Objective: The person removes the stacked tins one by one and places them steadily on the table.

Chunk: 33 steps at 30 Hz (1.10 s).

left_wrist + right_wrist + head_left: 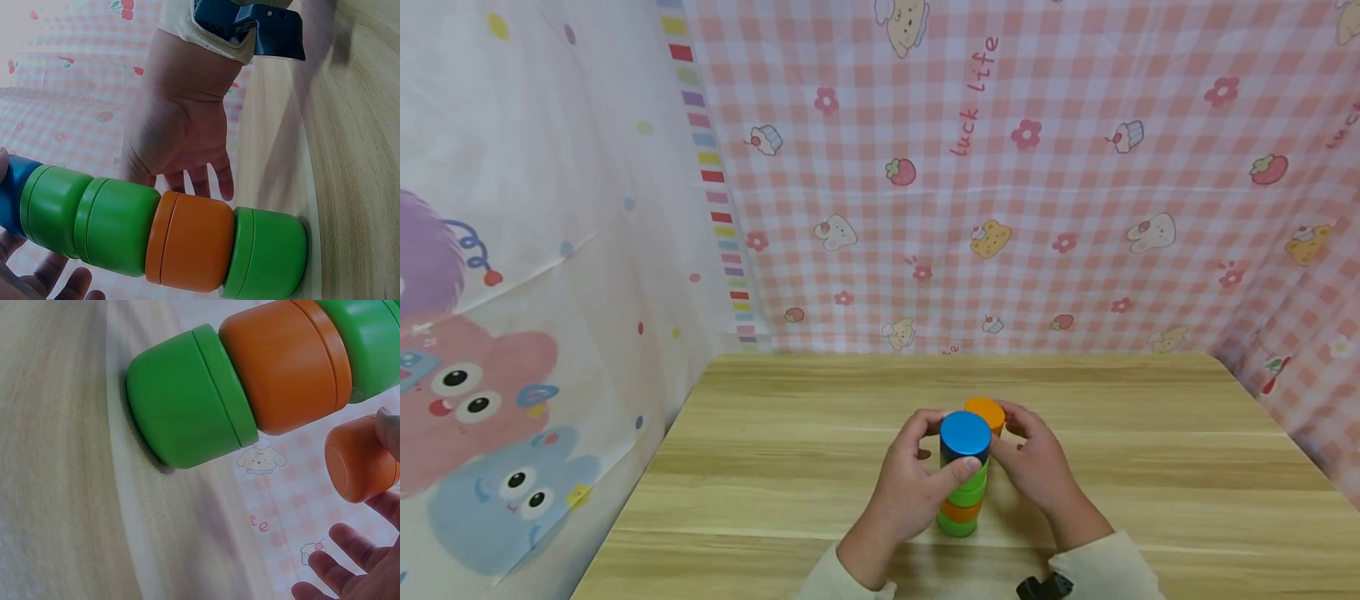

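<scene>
A column of small lidded round jars stands upright on the table. From the bottom it runs green jar (pixel 269 253), orange jar (pixel 194 240), two green jars (pixel 122 225) and a blue jar (pixel 966 435) on top. My left hand (pixel 904 492) holds the blue jar, thumb in front and fingers at the far left side. Just behind the column, my right hand (pixel 1039 462) pinches another orange jar (pixel 353 459). In the right wrist view this jar is off the table, beside the column, and the other fingers of that hand are spread.
The wood-grain table (pixel 760 467) spreads out around the hands. A pink checked cloth (pixel 955 192) hangs behind it, and a white cartoon-print cloth (pixel 587 208) is at the left. A black wrist camera (pixel 1045 587) sits at the right sleeve.
</scene>
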Tool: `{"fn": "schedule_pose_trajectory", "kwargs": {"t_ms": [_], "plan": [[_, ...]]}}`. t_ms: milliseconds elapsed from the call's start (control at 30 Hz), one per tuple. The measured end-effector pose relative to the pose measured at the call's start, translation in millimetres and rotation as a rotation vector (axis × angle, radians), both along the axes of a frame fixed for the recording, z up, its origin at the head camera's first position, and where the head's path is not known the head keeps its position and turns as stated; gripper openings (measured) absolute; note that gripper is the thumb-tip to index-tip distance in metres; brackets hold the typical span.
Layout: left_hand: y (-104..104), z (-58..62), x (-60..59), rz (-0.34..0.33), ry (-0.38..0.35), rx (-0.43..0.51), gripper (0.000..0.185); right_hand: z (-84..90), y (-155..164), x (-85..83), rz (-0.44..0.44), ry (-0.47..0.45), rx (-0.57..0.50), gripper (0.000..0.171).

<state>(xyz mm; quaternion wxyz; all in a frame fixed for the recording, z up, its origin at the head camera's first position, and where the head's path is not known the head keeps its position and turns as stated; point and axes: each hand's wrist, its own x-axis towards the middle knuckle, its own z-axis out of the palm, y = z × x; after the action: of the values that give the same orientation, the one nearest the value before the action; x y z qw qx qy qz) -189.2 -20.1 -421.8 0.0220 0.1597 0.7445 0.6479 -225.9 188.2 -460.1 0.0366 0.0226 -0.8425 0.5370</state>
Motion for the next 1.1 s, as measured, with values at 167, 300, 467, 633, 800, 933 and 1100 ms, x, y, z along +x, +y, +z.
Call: {"fn": "schedule_pose_trajectory", "kwargs": {"t_ms": [167,300,467,633,800,933,1100], "plan": [[0,-0.5,-0.6,-0.002,0.0,0.003,0.045,-1.6,-1,0.3,0.005,-0.004,0.009,0.052],[0,-0.3,-0.7,-0.001,-0.002,0.003,0.046,-3.9,-1,-0.4,0.005,-0.012,0.013,0.05],[0,-0.1,-0.7,0.0,0.01,0.0,0.046,-6.7,-1,-0.9,0.008,-0.008,0.023,0.049],[0,0.0,-0.6,-0.001,0.011,-0.006,0.045,-7.3,-2,0.2,0.008,-0.019,0.025,0.048],[0,0.2,-0.4,0.0,0.003,-0.007,0.044,-10.3,-3,-1.6,0.006,-0.032,0.04,0.048],[0,-0.2,-0.3,0.0,-0.003,-0.002,0.045,-13.5,-2,-3.4,0.02,-0.013,0.049,0.047],[0,-0.8,-0.3,0.001,-0.003,-0.001,0.045,-16.8,-1,-3.5,0.02,-0.045,0.061,0.048]]}}
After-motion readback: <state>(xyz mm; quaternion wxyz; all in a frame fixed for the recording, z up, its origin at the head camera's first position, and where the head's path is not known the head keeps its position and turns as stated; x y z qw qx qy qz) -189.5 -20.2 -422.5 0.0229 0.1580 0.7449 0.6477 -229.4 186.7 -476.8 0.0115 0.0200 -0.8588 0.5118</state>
